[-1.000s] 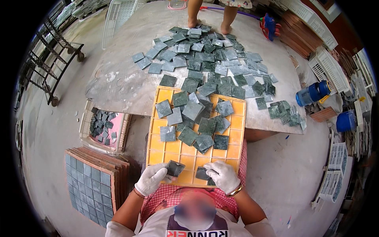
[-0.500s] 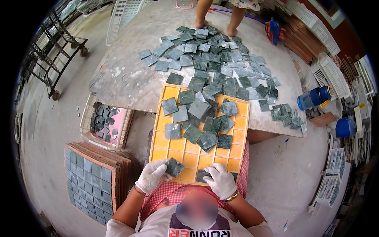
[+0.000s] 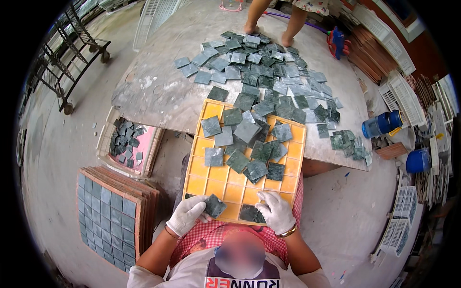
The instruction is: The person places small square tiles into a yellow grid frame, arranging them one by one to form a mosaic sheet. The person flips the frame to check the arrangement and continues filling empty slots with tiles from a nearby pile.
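Note:
A yellow gridded tray (image 3: 232, 185) rests tilted across my lap, its far end against the table. My left hand (image 3: 187, 214), in a white glove, pinches a dark green square stone tile (image 3: 214, 206) over the tray's near left corner. My right hand (image 3: 277, 213), also gloved, lies over the near right corner with thumb and fingers apart. Its fingertips are beside a dark tile (image 3: 250, 213) set in a near-row cell; whether they touch it is hard to tell. Several loose green-grey tiles (image 3: 238, 161) lie jumbled on the tray's far half.
Many more tiles (image 3: 259, 69) cover the table (image 3: 149, 91); another person's bare feet (image 3: 287, 39) stand behind them. At left are a crate (image 3: 156, 151) of tile pieces and a stack of tile-filled panels (image 3: 108, 211). A blue jug (image 3: 382, 125) stands right.
My right hand has moved up slightly and its fingers have spread, showing more of the tile beside them. My left hand still holds its tile. The whole view has shifted slightly.

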A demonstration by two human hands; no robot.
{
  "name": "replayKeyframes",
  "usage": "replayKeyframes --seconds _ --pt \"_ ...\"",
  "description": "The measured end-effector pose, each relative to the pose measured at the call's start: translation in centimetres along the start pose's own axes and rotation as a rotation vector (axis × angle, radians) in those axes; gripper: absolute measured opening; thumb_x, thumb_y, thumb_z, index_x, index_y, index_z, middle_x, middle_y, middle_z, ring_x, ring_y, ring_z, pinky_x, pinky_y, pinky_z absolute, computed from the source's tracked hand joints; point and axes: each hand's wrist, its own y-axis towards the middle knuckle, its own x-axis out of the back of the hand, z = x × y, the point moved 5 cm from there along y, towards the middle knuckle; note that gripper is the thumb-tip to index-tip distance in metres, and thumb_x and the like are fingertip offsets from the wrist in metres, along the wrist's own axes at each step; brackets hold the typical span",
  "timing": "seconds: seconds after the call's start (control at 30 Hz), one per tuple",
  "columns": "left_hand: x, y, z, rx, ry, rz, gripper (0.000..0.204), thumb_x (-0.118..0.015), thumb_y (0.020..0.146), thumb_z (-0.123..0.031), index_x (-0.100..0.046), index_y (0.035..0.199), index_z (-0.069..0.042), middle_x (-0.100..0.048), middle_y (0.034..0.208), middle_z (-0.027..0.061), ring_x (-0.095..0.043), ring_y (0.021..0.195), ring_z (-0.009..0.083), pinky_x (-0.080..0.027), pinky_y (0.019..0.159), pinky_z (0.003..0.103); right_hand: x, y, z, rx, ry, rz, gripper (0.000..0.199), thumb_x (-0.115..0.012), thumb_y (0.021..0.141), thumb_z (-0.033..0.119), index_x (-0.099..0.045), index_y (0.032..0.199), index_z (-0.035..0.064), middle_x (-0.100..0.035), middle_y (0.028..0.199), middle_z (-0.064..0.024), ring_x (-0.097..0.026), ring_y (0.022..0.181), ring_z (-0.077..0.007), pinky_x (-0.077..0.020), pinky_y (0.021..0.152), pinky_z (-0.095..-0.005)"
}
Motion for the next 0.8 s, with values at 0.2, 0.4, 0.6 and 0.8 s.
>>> replayKeyframes --seconds 0.2,0.4,0.6,0.8 --pt "0.0 0.0 0.0 -0.007 -0.017 0.001 0.037 -0.042 0.097 -0.021 -0.053 0.12 0.005 -0.064 0.091 0.0073 -0.061 0.073 0.0097 -0.05 0.065 0.02 -0.9 -1.0 2.5 0.144 -0.194 0.175 0.05 -0.075 0.069 0.03 -0.06 0.109 0.0061 -0.055 0.101 -0.0077 -0.058 0.094 -0.0248 -0.0484 0.079 -0.0359" --pt "-0.4 0.0 -0.1 -0.004 -0.005 -0.004 0.035 -0.042 0.097 -0.018 -0.053 0.12 0.005 -0.063 0.093 0.0071 -0.061 0.074 0.0094 -0.05 0.066 0.02 -1.6 -2.2 2.9 0.168 -0.351 0.157 0.062 -0.079 0.062 0.03 -0.056 0.116 0.0076 -0.051 0.107 -0.0073 -0.055 0.096 -0.025 -0.0472 0.08 -0.0371" --pt "-0.7 -0.1 -0.4 -0.014 0.009 -0.01 0.034 -0.041 0.096 -0.017 -0.053 0.12 0.005 -0.063 0.093 0.0066 -0.061 0.076 0.0093 -0.05 0.068 0.021 -1.1 -2.5 3.7 0.114 -0.188 -0.006 0.05 -0.077 0.066 0.02 -0.058 0.11 0.006 -0.054 0.103 -0.0082 -0.057 0.09 -0.0253 -0.0483 0.076 -0.0366" --pt "-0.3 -0.8 -1.0 -0.016 0.032 -0.035 0.033 -0.04 0.096 -0.014 -0.053 0.12 0.004 -0.063 0.093 0.0062 -0.06 0.076 0.0091 -0.049 0.068 0.022 -0.4 -4.9 4.0 0.313 -0.06 -0.02 0.024 -0.068 0.07 0.007 -0.062 0.093 0.0049 -0.059 0.088 -0.0083 -0.06 0.078 -0.0269 -0.05 0.067 -0.0366"
